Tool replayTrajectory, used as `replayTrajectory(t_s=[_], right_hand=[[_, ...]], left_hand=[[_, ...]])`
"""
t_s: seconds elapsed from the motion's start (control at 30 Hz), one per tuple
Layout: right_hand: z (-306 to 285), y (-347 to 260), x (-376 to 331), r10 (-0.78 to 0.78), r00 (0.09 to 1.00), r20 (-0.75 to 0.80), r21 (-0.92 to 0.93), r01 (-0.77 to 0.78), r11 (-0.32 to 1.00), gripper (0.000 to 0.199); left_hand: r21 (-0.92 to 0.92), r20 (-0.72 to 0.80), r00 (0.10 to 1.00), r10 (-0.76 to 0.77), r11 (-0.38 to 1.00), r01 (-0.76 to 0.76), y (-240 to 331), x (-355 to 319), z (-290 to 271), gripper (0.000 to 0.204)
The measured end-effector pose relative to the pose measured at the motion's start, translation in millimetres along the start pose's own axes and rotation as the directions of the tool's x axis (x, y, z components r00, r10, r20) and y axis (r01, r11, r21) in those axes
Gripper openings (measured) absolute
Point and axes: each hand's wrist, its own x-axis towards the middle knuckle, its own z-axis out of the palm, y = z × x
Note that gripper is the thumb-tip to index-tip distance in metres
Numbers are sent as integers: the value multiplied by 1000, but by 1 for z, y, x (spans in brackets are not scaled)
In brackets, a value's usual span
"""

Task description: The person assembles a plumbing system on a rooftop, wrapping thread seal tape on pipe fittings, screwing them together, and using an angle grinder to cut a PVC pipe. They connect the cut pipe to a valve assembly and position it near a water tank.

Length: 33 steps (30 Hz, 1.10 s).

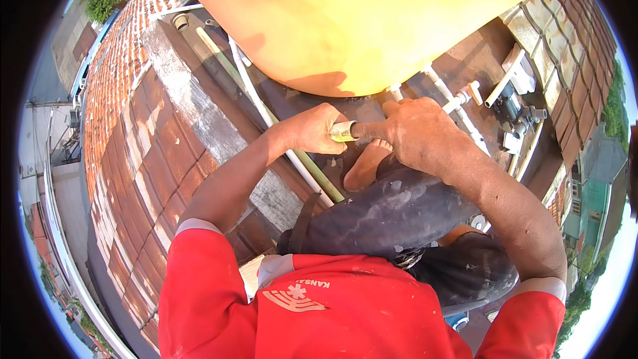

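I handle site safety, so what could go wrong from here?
The pipe piece in the left hand might slip and roll off among the roof tiles. Its rim, if rough, could scratch the right hand's finger at its end. The bare foot could stub on the green pipe.

Bright daylight illuminates the scene; the orange tank [372,20] glares toward pale yellow, bears shadows near its lower edge, and the sky [615,299] at lower right is overexposed. Fisheye distortion bows the tiled roof [143,159] toward a black, blue-fringed rim. Left hand [318,129] and right hand [422,136] register without marked blur.
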Motion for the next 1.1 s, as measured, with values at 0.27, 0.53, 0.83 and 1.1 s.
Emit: replayTrajectory(t_s=[0.27,0.53,0.83,1.1], right_hand=[[-14,12,-13,-221,975,-30,-175,213,961,54],[24,-5,6,19,975,-220,471,90,878,41],[17,-15,-9,222,964,-148,750,-37,660,23],[48,-31,27,462,796,-390,679,-90,729,37]], left_hand=[[-89,117,992,-41,995,51,17,-15,-8,24],[-82,240,958,158,987,-142,21,10,-5,51],[208,-183,973,140,973,-101,49,-27,15,21],[672,-444,809,387,740,15,31,-19,15,45]])
